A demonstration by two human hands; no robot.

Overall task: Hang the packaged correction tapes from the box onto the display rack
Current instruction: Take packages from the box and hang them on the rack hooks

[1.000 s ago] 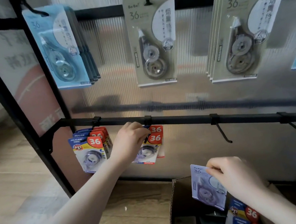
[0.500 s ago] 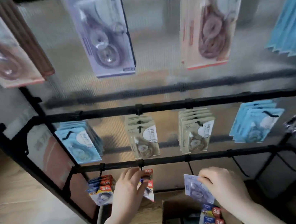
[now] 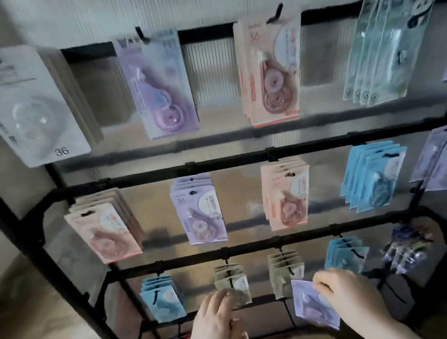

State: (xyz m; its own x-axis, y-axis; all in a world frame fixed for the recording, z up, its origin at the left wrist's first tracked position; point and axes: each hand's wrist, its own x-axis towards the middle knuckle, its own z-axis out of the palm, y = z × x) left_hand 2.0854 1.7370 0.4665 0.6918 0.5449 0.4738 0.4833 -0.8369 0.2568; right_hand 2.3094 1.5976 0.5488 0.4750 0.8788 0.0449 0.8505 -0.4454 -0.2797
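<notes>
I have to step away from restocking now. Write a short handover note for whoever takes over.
Right hand grips a purple packaged correction tape, raised before the display rack, not yet hung.
Left hand is low at the bottom row; blur hides whether it holds anything.
Done: many packs already hang on the upper rows.
Left: hang this purple pack, perhaps with the purple stack, then fetch more from the box, barely in view.

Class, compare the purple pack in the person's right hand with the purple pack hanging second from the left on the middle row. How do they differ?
The held pack is gripped by the right hand and tilted; the hanging pack is on a hook, nearly upright. The held one sits low by the bottom rows; the hanging one fronts a stack on the middle row. Both are purple carded packs.
</notes>
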